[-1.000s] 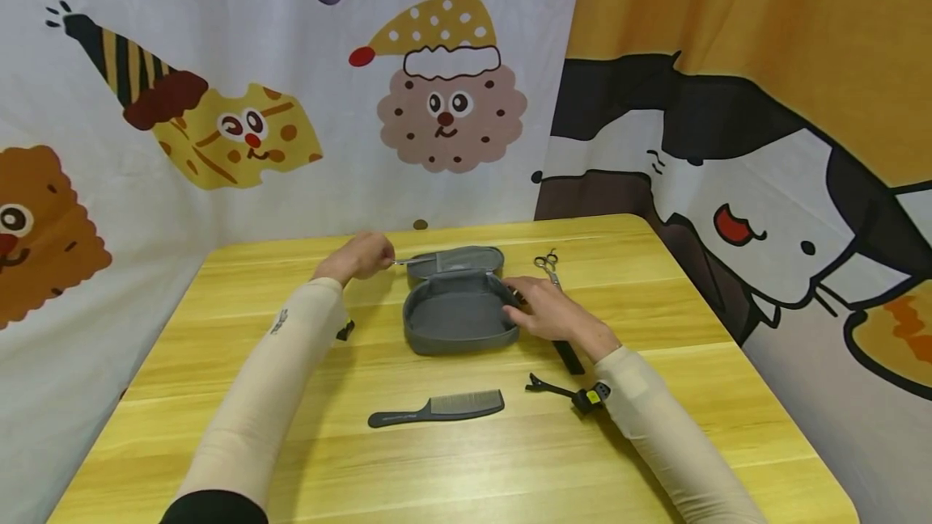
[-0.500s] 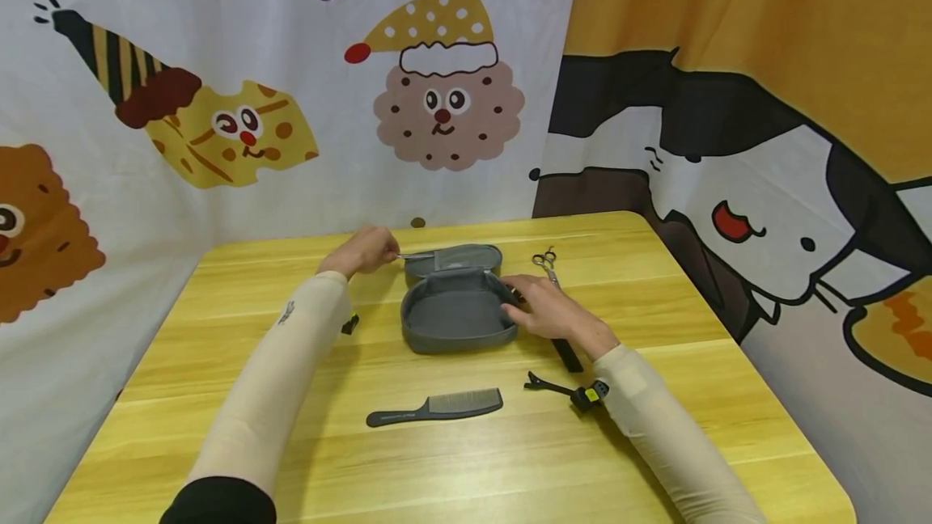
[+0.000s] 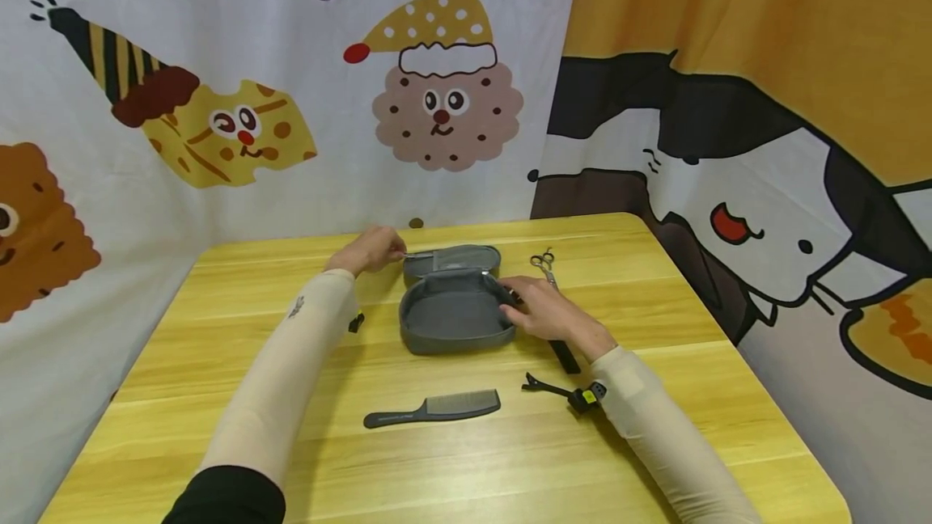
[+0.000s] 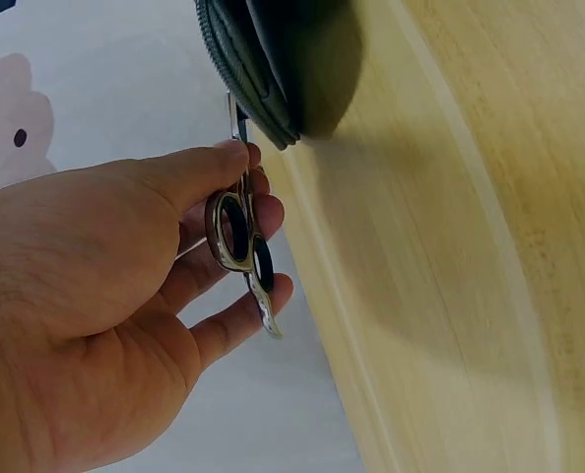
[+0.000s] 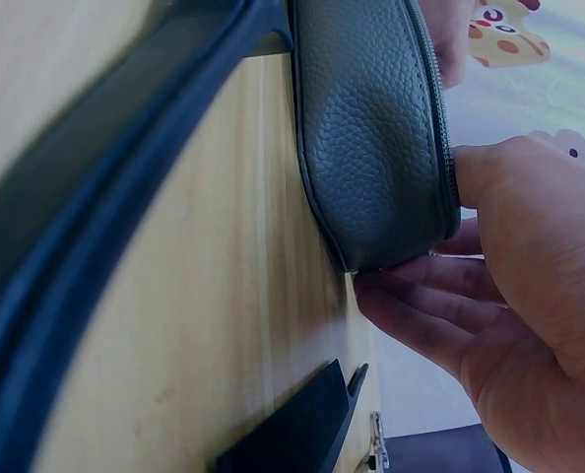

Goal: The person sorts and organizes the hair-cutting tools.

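At the open oval, grey leathery zip case (image 3: 459, 344), our left hand (image 4: 96, 286) pinches silver ring-handled metal scissors (image 4: 247, 225), best slid level into the lid (image 3: 466, 255) while our right hand (image 3: 549, 312) grips the case steady

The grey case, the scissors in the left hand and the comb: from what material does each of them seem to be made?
Grey case: leather or, perhaps, imitation leather with a low sheen; its side shows a pebbled grain.
Held scissors: probably polished metal, as the handles give bright reflections.
Comb: likely hard plastic, dark and smooth-looking, though the head view cannot settle it.
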`<state>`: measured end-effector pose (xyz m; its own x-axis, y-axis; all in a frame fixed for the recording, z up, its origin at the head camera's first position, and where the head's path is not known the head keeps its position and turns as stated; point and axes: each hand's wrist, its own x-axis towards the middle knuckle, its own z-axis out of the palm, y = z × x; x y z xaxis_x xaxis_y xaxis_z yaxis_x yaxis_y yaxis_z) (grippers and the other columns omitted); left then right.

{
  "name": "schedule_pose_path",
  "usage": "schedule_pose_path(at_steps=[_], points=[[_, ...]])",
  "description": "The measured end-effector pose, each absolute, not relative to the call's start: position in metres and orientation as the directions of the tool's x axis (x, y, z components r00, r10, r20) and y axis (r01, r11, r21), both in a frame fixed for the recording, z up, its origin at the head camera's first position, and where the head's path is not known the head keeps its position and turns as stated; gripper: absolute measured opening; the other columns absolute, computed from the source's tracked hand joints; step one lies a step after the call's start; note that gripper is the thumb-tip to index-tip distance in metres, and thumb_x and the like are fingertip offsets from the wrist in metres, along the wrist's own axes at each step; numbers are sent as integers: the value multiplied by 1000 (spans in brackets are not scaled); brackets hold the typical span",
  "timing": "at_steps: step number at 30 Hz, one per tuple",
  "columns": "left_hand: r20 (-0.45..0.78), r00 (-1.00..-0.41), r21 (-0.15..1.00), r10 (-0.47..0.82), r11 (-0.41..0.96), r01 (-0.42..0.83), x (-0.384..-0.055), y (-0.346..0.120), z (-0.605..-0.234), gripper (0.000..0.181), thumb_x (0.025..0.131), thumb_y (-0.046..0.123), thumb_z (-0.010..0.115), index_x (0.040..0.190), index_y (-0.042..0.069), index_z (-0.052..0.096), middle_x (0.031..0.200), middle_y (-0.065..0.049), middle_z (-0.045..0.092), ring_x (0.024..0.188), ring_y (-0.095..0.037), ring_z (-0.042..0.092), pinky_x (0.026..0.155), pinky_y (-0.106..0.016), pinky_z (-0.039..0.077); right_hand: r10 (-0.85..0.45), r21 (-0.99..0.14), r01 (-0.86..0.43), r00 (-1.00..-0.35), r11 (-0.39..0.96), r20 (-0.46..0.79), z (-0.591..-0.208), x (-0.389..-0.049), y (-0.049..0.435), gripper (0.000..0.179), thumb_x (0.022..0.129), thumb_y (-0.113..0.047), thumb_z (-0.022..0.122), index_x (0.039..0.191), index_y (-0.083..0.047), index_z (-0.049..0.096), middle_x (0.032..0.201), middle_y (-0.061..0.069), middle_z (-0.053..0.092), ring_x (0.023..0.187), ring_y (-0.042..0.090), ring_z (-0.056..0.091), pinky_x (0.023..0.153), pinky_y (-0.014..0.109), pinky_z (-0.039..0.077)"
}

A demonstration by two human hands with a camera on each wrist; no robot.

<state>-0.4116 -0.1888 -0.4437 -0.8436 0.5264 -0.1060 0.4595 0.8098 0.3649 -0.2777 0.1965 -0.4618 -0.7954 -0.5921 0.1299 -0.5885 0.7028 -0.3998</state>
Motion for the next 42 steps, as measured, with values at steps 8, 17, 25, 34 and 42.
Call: schedule_pose_path(at_steps=[8, 17, 25, 34, 42], points=[[-67, -830, 396, 554, 778, 487, -451, -195, -488, 30, 116, 31, 68, 127, 11, 87, 128, -11, 85, 111, -24, 79, 97, -43, 67, -604, -388, -608, -783, 693, 148, -465, -279, 196, 55, 114, -22, 67, 161, 4, 57, 159, 25, 66, 147, 43, 66, 123, 60, 55], [-74, -820, 423, 567, 763, 489, -455, -179, -488, 28, 116, 31, 67, 124, 13, 88, 125, -10, 85, 109, -25, 78, 98, -45, 66, -599, -391, -606, -785, 693, 156, -466, -280, 197, 54, 112, -18, 68, 160, 3, 59, 158, 24, 67, 143, 42, 69, 120, 59, 58], [-60, -849, 452, 525, 773, 446, -485, -176, -521, 19, 114, 28, 71, 117, 22, 89, 118, -2, 85, 95, -18, 71, 90, -41, 62, -610, -381, -620, -775, 686, 164, -466, -281, 197, 53, 113, -19, 67, 160, 3, 59, 156, 24, 69, 143, 41, 69, 120, 59, 58], [-46, -845, 431, 533, 774, 465, -497, -173, -530, 19, 113, 23, 71, 120, 17, 88, 121, -6, 84, 98, -21, 72, 92, -43, 63, -618, -359, -632, -768, 687, 168, -468, -281, 197, 52, 113, -18, 68, 160, 2, 60, 155, 23, 69, 140, 40, 71, 118, 57, 60], [0, -850, 409, 527, 775, 481, -507, -173, -542, 16, 112, 25, 73, 116, 24, 89, 116, 0, 84, 101, -20, 75, 94, -45, 66, -627, -368, -640, -760, 675, 173, -468, -282, 197, 52, 112, -17, 68, 160, 2, 60, 154, 24, 70, 137, 40, 73, 116, 57, 61]])
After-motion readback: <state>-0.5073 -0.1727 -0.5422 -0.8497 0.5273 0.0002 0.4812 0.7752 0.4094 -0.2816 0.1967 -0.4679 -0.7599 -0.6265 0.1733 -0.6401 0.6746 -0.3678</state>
